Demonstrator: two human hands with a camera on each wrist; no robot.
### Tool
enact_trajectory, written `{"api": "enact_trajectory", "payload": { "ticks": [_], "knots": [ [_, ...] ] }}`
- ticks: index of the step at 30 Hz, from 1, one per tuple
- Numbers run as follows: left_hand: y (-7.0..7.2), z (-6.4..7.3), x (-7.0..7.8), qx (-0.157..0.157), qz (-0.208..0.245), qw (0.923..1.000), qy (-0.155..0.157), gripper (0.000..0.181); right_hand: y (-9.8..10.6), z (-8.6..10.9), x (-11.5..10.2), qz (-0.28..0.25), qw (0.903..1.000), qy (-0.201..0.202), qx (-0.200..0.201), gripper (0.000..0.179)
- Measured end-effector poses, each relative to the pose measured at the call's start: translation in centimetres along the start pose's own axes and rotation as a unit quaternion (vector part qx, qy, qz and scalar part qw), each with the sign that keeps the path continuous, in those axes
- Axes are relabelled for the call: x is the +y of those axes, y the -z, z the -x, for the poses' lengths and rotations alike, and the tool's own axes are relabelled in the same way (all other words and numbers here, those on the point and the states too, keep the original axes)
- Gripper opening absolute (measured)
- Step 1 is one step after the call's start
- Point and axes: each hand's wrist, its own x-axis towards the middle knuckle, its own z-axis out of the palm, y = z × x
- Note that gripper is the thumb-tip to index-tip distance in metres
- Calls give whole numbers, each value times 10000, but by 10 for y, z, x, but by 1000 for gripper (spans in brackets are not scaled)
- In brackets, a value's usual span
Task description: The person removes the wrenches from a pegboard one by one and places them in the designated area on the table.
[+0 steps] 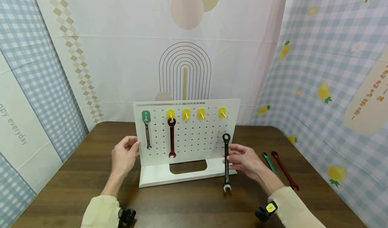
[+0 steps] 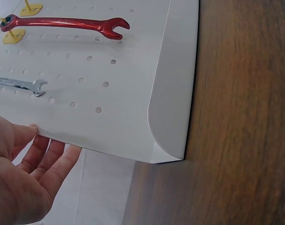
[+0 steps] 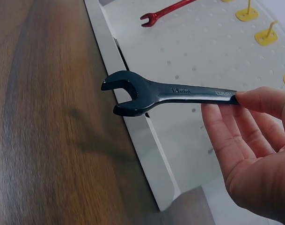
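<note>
The black combination wrench (image 1: 226,162) stands upright in front of the white pegboard's (image 1: 194,143) right side, ring end up, open end just above the wooden table (image 1: 188,204). The right hand (image 1: 245,161) pinches its shaft between thumb and fingers. The left hand (image 1: 124,154) rests on the pegboard's left edge, fingers relaxed. On the board, a silver wrench (image 1: 147,133) hangs from a green hook, a red wrench (image 1: 171,137) from a yellow hook. A green wrench (image 1: 269,162) and another red wrench (image 1: 285,170) lie on the table at right.
</note>
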Motion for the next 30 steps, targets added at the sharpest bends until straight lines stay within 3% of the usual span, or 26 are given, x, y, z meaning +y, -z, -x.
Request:
{"api": "enact_trajectory", "payload": {
  "ticks": [30],
  "knots": [
    [1, 1, -1, -70, 9, 10000, -8, 18, 22, 5, 3, 165, 9996, -93, 190, 64]
  ]
}}
